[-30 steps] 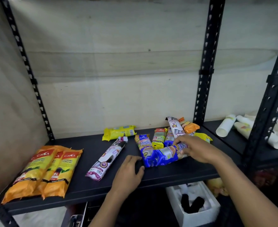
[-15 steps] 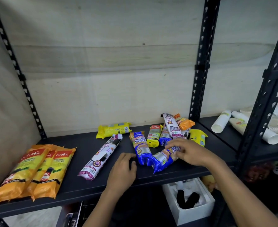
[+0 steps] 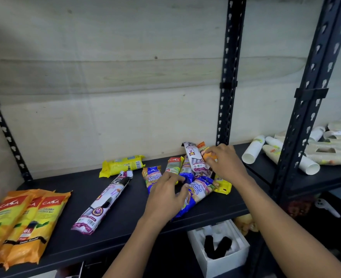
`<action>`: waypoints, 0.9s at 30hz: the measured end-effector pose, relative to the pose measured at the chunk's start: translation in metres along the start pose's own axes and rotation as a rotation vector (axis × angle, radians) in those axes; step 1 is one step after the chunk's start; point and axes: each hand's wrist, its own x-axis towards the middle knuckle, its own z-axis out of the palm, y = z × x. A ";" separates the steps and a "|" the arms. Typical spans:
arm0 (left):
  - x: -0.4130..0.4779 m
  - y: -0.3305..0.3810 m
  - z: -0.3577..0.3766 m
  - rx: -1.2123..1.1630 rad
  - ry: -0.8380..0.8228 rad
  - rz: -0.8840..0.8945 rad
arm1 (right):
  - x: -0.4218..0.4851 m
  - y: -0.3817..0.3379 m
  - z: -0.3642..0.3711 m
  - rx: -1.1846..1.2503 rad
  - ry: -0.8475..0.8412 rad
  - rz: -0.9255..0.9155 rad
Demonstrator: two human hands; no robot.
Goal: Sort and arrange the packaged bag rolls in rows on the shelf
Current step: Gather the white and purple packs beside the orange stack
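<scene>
On the black shelf (image 3: 125, 219), a jumbled pile of packaged bag rolls lies right of the middle. My right hand (image 3: 226, 164) reaches into the back of the pile and pinches a small orange roll (image 3: 208, 156) beside a white-and-purple roll (image 3: 194, 159). My left hand (image 3: 164, 197) lies on two blue rolls (image 3: 153, 176) (image 3: 198, 192), fingers loosely bent, with dark shelf showing between thumb and fingers. Three orange-yellow packs (image 3: 25, 217) lie side by side at the far left. A long white-purple roll (image 3: 103, 205) and a yellow roll (image 3: 123, 165) lie apart in the middle.
Black slotted uprights (image 3: 228, 77) (image 3: 306, 121) stand behind and to the right of the pile. Stacks of paper cups (image 3: 253, 150) lie on the neighbouring shelf to the right. A white box (image 3: 231, 257) sits below the shelf edge. A wall closes off the back.
My left hand has left the shelf front and moved up and right onto the blue rolls. My right hand has let go of the diagonal blue roll and reached back to the orange roll.
</scene>
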 end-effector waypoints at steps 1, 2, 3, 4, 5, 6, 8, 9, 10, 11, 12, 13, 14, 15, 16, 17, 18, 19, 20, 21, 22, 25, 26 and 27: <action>0.001 0.004 0.004 0.014 -0.021 0.006 | 0.007 0.004 0.002 -0.055 -0.044 0.023; 0.002 0.006 0.008 0.032 -0.035 0.013 | 0.014 0.008 0.004 -0.086 -0.097 0.046; 0.002 0.007 0.012 0.049 -0.045 0.021 | 0.020 0.011 0.006 -0.087 -0.157 0.067; 0.002 0.006 0.015 0.063 -0.053 0.026 | 0.026 0.014 0.007 -0.067 -0.219 0.083; 0.001 0.005 0.017 0.075 -0.060 0.029 | 0.032 0.016 0.010 -0.044 -0.281 0.095; -0.001 0.004 0.018 0.086 -0.065 0.034 | 0.037 0.018 0.012 -0.031 -0.335 0.104; -0.002 0.001 0.020 0.108 -0.067 0.049 | 0.044 0.020 0.017 -0.006 -0.391 0.110; -0.003 0.000 0.020 0.119 -0.069 0.055 | 0.046 0.019 0.019 0.017 -0.398 0.108; -0.003 -0.001 0.020 0.125 -0.070 0.059 | 0.047 0.018 0.021 0.042 -0.399 0.104; -0.004 -0.001 0.020 0.128 -0.073 0.059 | 0.048 0.018 0.022 0.055 -0.395 0.102; -0.004 -0.001 0.020 0.129 -0.075 0.057 | 0.048 0.017 0.024 0.058 -0.387 0.104; -0.004 0.000 0.019 0.129 -0.077 0.055 | 0.047 0.017 0.025 0.062 -0.372 0.109; -0.004 0.000 0.018 0.129 -0.081 0.055 | 0.047 0.017 0.026 0.074 -0.351 0.118; -0.004 0.001 0.016 0.122 -0.089 0.056 | 0.046 0.017 0.027 0.091 -0.321 0.127; -0.004 0.001 0.014 0.109 -0.104 0.058 | 0.044 0.017 0.029 0.107 -0.288 0.137; -0.004 0.000 0.013 0.089 -0.126 0.059 | 0.041 0.017 0.030 0.117 -0.253 0.144; -0.004 -0.001 0.012 0.064 -0.148 0.059 | 0.039 0.016 0.032 0.124 -0.221 0.146; -0.004 -0.002 0.009 0.040 -0.164 0.056 | 0.036 0.015 0.034 0.125 -0.190 0.143; -0.004 -0.003 0.007 0.021 -0.173 0.052 | 0.033 0.013 0.034 0.121 -0.162 0.139; -0.005 -0.005 0.004 0.012 -0.171 0.048 | 0.030 0.012 0.034 0.113 -0.132 0.131; -0.005 -0.007 0.002 0.015 -0.157 0.051 | 0.028 0.011 0.034 0.111 -0.101 0.130; -0.007 -0.016 -0.009 0.039 -0.090 0.041 | 0.024 0.010 0.028 0.127 -0.025 0.144; -0.008 -0.020 -0.013 0.038 -0.073 0.019 | 0.022 0.009 0.025 0.136 -0.005 0.145; -0.009 -0.025 -0.018 0.033 -0.060 -0.003 | 0.021 0.007 0.023 0.140 0.015 0.139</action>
